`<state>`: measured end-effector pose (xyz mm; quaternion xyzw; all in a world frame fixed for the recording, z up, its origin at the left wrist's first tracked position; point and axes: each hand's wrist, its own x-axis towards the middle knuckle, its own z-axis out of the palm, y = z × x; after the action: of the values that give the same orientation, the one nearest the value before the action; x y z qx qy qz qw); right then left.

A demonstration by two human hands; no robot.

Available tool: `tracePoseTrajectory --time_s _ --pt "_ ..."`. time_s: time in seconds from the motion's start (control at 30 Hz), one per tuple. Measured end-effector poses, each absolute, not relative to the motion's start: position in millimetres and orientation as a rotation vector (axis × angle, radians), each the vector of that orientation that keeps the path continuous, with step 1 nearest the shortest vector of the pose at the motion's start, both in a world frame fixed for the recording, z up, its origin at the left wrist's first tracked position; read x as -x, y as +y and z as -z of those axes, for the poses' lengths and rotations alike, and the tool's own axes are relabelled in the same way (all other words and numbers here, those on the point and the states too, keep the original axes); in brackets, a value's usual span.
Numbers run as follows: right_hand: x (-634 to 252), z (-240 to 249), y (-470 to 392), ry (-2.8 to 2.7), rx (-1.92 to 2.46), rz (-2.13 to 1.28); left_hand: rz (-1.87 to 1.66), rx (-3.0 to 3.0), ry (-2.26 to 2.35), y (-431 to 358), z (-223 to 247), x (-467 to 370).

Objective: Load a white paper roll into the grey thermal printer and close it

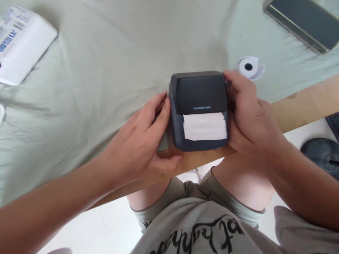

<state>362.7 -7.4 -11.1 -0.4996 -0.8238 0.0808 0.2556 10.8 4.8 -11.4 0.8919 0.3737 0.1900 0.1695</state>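
A black label printer (201, 95) marked NIIMBOT stands near the table's front edge, with a white strip of paper (205, 127) with a torn edge showing at its front. My right hand (251, 116) grips the printer's right side, an index finger reaching its far corner. Along the left side rest the fingertips of my left hand (143, 137); its fingers are stretched out and its thumb is spread away, below the printer's near left corner. Just beyond my right hand lies a white paper roll (242, 65) with a dark core, its end partly unwound.
A pale green cloth (119, 53) covers the table, leaving a wooden edge (304, 102) bare. At the far left is a white package (31, 46) with printed labels. A dark phone (304, 21) lies at the far right. Below the table on the right is a dark round object (320, 155).
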Motion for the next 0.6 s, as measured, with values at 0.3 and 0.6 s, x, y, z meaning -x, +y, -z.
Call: tracePoseTrajectory --time_s 0.3,0.6 --pt "-361 9 -9 -1.993 1.217 -0.430 -0.534 -2.576 1.026 4 4 -15" --pt "-352 -54 11 -1.969 1.424 -0.371 -0.450 -2.613 0.955 10 2 -8"
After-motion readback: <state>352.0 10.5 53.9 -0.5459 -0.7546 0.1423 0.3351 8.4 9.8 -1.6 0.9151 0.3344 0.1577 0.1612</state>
